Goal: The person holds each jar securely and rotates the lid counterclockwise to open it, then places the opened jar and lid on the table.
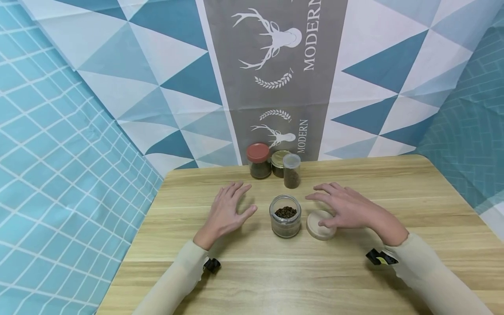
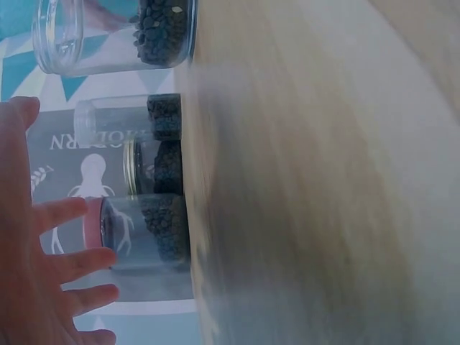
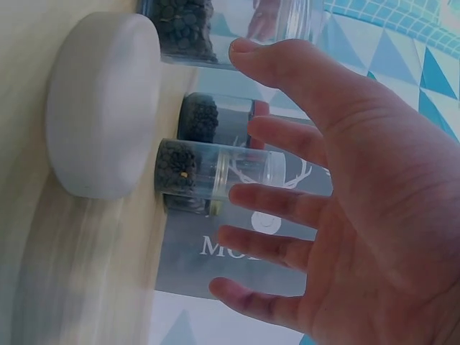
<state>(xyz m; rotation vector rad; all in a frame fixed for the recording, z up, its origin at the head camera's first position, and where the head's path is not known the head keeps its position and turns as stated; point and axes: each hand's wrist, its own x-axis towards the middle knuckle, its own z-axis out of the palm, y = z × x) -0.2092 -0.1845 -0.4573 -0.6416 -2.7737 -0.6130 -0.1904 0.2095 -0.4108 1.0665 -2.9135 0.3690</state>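
Observation:
A glass jar (image 1: 285, 225) without a lid stands mid-table, with dark coffee beans (image 1: 285, 212) inside. Just right of it a pale round lid (image 1: 315, 227) lies on the wood. My left hand (image 1: 227, 211) hovers left of the jar, fingers spread and holding nothing. Over the lid's right side reaches my right hand (image 1: 346, 205), its fingers loosely extended and nothing in its grasp. In the right wrist view the thumb overlaps the jar (image 3: 215, 32), and the lid (image 3: 104, 108) sits below the hand. The left wrist view shows the left fingers apart, in front of the background jars.
At the table's back stand a red-lidded jar (image 1: 258, 161), a gold-lidded jar (image 1: 278, 164) and a slim clear-capped container (image 1: 292, 173), all with dark contents. Behind the wooden table (image 1: 275, 280) hangs patterned cloth (image 1: 275, 96); blue cloth (image 1: 51, 153) drapes the left side.

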